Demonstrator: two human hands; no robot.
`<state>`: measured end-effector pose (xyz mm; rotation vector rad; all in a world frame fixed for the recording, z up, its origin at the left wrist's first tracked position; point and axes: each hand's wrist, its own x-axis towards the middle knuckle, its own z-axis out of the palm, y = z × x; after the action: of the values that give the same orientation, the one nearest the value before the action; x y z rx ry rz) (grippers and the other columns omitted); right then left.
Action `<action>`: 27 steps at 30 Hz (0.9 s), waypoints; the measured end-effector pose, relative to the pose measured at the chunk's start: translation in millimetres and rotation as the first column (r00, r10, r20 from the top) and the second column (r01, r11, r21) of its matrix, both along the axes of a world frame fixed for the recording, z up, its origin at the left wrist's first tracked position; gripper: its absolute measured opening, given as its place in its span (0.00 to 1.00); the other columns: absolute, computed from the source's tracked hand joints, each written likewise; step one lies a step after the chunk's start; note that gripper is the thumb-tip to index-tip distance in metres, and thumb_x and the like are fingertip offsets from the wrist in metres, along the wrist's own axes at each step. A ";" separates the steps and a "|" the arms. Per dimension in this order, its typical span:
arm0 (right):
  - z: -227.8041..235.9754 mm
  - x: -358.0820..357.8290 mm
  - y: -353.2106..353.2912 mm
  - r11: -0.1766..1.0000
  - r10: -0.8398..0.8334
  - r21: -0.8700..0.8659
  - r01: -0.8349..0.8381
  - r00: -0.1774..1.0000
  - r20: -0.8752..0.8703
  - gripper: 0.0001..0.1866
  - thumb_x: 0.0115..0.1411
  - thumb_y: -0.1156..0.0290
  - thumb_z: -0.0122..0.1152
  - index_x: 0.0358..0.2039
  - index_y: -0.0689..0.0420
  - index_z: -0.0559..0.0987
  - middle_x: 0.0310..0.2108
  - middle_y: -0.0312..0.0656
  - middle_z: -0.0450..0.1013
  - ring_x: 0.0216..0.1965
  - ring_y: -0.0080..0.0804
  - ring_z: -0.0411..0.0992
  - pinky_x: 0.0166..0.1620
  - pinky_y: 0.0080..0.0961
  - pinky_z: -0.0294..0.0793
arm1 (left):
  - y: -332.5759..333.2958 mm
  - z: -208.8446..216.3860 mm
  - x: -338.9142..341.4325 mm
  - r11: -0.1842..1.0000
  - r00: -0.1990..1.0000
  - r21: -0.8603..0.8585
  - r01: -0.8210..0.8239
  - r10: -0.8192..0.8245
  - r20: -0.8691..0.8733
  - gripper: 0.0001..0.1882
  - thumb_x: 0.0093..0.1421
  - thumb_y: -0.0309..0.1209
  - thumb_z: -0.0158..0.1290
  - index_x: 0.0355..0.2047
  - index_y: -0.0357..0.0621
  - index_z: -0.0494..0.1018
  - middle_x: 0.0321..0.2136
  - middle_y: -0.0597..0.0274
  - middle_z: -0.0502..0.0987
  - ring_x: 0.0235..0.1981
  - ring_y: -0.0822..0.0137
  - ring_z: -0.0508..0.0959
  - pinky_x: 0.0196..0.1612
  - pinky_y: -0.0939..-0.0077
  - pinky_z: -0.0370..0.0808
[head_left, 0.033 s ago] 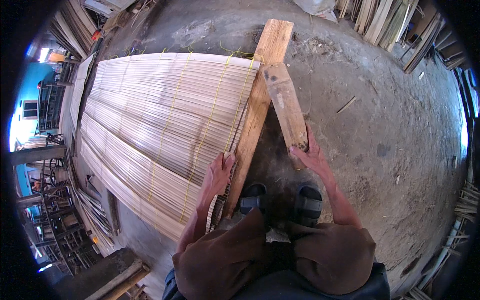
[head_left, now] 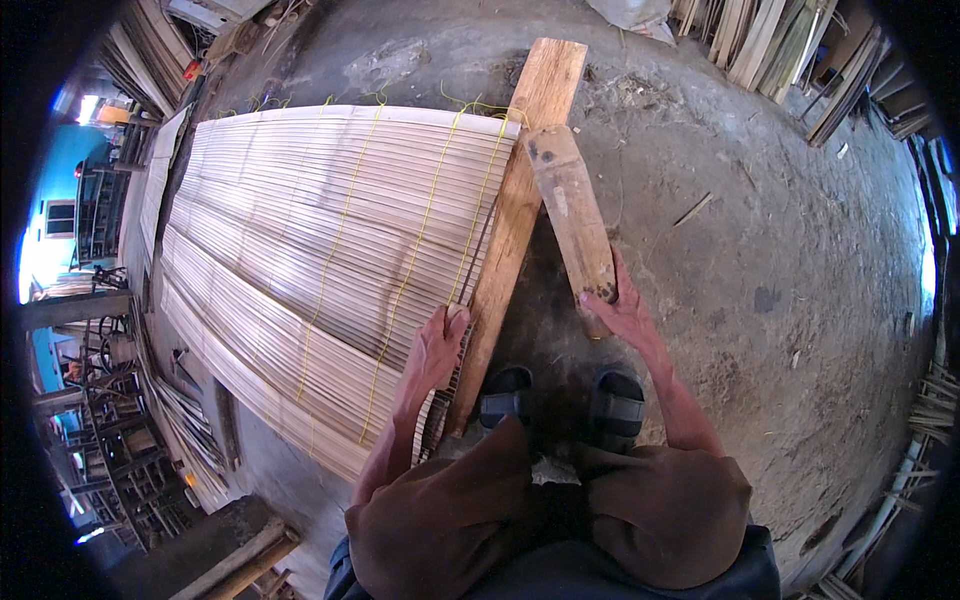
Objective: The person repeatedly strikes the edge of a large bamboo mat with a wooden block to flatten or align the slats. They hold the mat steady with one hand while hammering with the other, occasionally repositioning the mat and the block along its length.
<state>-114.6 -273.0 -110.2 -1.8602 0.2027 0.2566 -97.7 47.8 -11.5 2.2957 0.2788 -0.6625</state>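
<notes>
A wide mat of thin pale slats (head_left: 290, 220), tied with yellow cords, lies on the floor to my left. Along its right edge runs a long wooden plank (head_left: 510, 235). My left hand (head_left: 435, 345) is closed at the near right edge of the mat, around what looks like a small pale wooden block (head_left: 455, 311), mostly covered by the fingers. In my right hand (head_left: 622, 308), thumb on top, is the near end of a shorter, thick wooden board (head_left: 572, 205) with dark spots. Its far end rests against the plank, close to the mat's far right corner.
My sandalled feet (head_left: 615, 405) stand between plank and board. Bundles of slats (head_left: 755, 40) lean at the far right, with more strips (head_left: 930, 400) along the right edge. At left are a dark wooden rack (head_left: 110, 440) and a post end (head_left: 240, 560).
</notes>
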 end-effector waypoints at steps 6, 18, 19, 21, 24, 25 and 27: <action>21.5 9.9 -0.1 0.999 -0.037 0.004 0.037 0.999 -0.009 0.51 0.59 0.62 0.70 0.74 0.57 0.47 0.65 0.53 0.65 0.63 0.39 0.69 0.62 0.36 0.69 | 11.6 -26.4 -8.4 0.978 0.949 0.059 0.201 -0.209 0.237 0.24 0.72 0.48 0.47 0.42 0.33 0.67 0.21 0.43 0.74 0.20 0.52 0.79 0.28 0.56 0.75; 182.2 71.0 7.8 0.992 -0.128 0.068 0.109 0.800 0.586 0.56 0.54 0.63 0.74 0.71 0.62 0.45 0.60 0.52 0.67 0.58 0.42 0.71 0.57 0.36 0.74 | 14.1 -25.1 -6.8 0.993 0.991 0.038 0.111 -0.114 0.076 0.22 0.72 0.47 0.46 0.46 0.36 0.66 0.32 0.30 0.78 0.40 0.27 0.76 0.40 0.41 0.72; 152.0 67.6 14.0 0.994 -0.108 0.050 0.097 0.812 0.573 0.56 0.54 0.61 0.74 0.71 0.62 0.45 0.59 0.53 0.67 0.57 0.43 0.71 0.57 0.36 0.74 | 13.9 -20.9 -4.6 0.993 0.991 0.046 0.105 -0.108 0.079 0.22 0.72 0.47 0.46 0.46 0.36 0.66 0.32 0.30 0.78 0.40 0.28 0.76 0.40 0.41 0.72; 92.1 51.1 13.2 0.996 0.035 -0.089 0.000 0.918 0.395 0.57 0.54 0.59 0.73 0.72 0.60 0.44 0.59 0.56 0.68 0.57 0.46 0.72 0.56 0.37 0.75 | 9.7 -21.8 -6.0 0.992 0.988 0.045 0.119 -0.123 0.093 0.22 0.72 0.47 0.46 0.47 0.37 0.66 0.33 0.30 0.78 0.40 0.28 0.76 0.41 0.41 0.72; 45.5 28.7 2.6 0.927 0.283 -0.236 -0.291 0.957 -0.065 0.58 0.54 0.58 0.72 0.74 0.54 0.43 0.57 0.60 0.72 0.56 0.51 0.75 0.57 0.41 0.75 | 8.0 -40.1 -11.7 0.909 0.884 0.297 0.293 -0.376 0.279 0.22 0.71 0.47 0.45 0.50 0.38 0.66 0.35 0.31 0.79 0.40 0.28 0.77 0.42 0.40 0.73; 46.8 22.4 6.7 0.965 0.222 -0.153 -0.215 0.975 0.032 0.58 0.54 0.58 0.72 0.75 0.53 0.44 0.56 0.61 0.72 0.55 0.52 0.75 0.57 0.41 0.74 | 8.5 -34.9 -22.7 0.759 0.738 0.547 0.352 -0.585 0.337 0.23 0.71 0.47 0.45 0.50 0.38 0.65 0.36 0.31 0.79 0.41 0.28 0.77 0.42 0.40 0.73; 46.4 19.5 10.0 0.989 0.147 -0.043 -0.144 0.986 0.078 0.57 0.54 0.58 0.72 0.75 0.51 0.45 0.56 0.61 0.73 0.55 0.53 0.76 0.57 0.42 0.74 | 9.4 -31.5 -27.1 0.710 0.761 0.620 0.334 -0.591 0.267 0.23 0.71 0.47 0.45 0.51 0.38 0.65 0.37 0.32 0.79 0.41 0.28 0.78 0.43 0.39 0.73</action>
<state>-95.1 -263.1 -63.8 -1.9207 0.0156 0.2795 -124.8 57.3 -42.9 3.0343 -0.4429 -0.2719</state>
